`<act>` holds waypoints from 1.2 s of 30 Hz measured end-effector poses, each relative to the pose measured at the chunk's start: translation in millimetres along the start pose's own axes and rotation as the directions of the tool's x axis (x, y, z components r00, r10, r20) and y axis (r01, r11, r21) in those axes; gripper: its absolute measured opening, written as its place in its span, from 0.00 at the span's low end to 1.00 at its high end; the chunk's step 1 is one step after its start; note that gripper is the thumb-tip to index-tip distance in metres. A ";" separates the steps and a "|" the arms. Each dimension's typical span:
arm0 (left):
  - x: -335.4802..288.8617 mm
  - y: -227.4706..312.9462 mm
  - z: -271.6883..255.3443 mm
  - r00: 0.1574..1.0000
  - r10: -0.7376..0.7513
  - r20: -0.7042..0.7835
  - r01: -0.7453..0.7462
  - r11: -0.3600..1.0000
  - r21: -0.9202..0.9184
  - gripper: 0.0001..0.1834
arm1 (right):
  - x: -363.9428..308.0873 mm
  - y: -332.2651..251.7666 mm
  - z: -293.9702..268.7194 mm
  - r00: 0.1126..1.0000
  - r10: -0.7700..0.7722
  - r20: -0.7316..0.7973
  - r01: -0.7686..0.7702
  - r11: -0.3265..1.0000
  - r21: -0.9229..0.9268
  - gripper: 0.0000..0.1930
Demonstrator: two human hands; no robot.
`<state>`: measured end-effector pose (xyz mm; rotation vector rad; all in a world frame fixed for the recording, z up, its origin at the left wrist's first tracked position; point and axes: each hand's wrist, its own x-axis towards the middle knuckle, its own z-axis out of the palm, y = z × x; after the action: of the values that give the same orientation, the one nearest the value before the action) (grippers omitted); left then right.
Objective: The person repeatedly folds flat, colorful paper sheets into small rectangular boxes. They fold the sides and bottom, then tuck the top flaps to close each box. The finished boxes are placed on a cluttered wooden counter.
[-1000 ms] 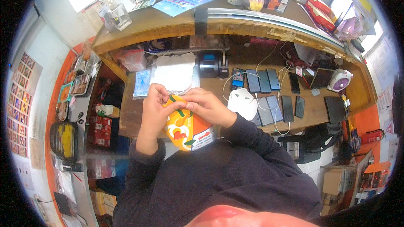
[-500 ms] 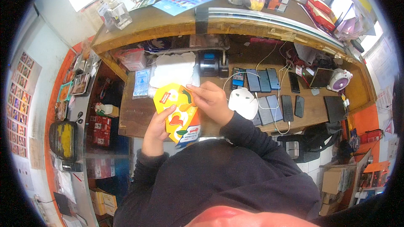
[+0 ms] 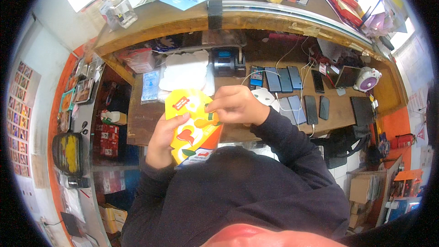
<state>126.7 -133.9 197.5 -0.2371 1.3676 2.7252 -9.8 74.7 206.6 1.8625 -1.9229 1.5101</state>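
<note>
A flat yellow printed packet [image 3: 194, 130], with orange, white and blue shapes on it, is held up in front of my chest, before the desk's near edge. My left hand [image 3: 163, 138] grips its left side, thumb across the front and fingers behind. At the upper right edge my right hand [image 3: 240, 104] is closed, its thumb and fingertips pinching there. Whether the packet holds anything inside cannot be seen. Just beyond it lies a stack of white cut-out sheets [image 3: 186, 71]. A white animal-face object [image 3: 265, 96] is partly hidden behind my right hand.
Several phones [image 3: 283, 80] lie in rows on the right of the wooden desk [image 3: 146, 126], with white cables across them. A black tape-dispenser-like device [image 3: 227, 61] stands behind. At the right are a small white fan [image 3: 367, 79] and a black box [image 3: 362, 110]. A raised shelf [image 3: 151, 41] overhangs the desk.
The packet has turned more upright, showing more of its printed front. My right hand has shifted slightly right and down along its edge. The left hand keeps its grip.
</note>
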 end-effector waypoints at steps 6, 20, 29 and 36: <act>2.4 11.2 2.8 0.990 -0.130 -0.047 0.137 0.972 0.191 0.26 | -3.2 -7.3 -13.0 0.923 0.249 0.292 -0.300 0.943 0.146 0.21; 7.7 29.0 -17.6 0.931 -0.088 0.354 -0.112 0.854 0.508 0.24 | 4.6 15.3 -30.1 0.922 0.339 0.189 -0.388 0.830 0.402 0.17; 21.7 -5.3 -11.4 0.983 0.177 -0.050 -0.114 0.800 0.589 0.09 | -1.6 -7.7 50.7 0.968 0.125 -0.217 -0.198 0.912 -0.360 0.20; 25.9 -17.7 -8.1 0.850 0.496 0.178 -0.359 0.298 0.884 0.15 | -13.8 4.9 61.0 0.916 0.359 -0.178 -0.335 0.930 0.148 0.15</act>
<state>104.5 -129.7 174.2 0.0758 3.0666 1.7412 23.6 43.6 163.6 1.3818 -2.1933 1.8616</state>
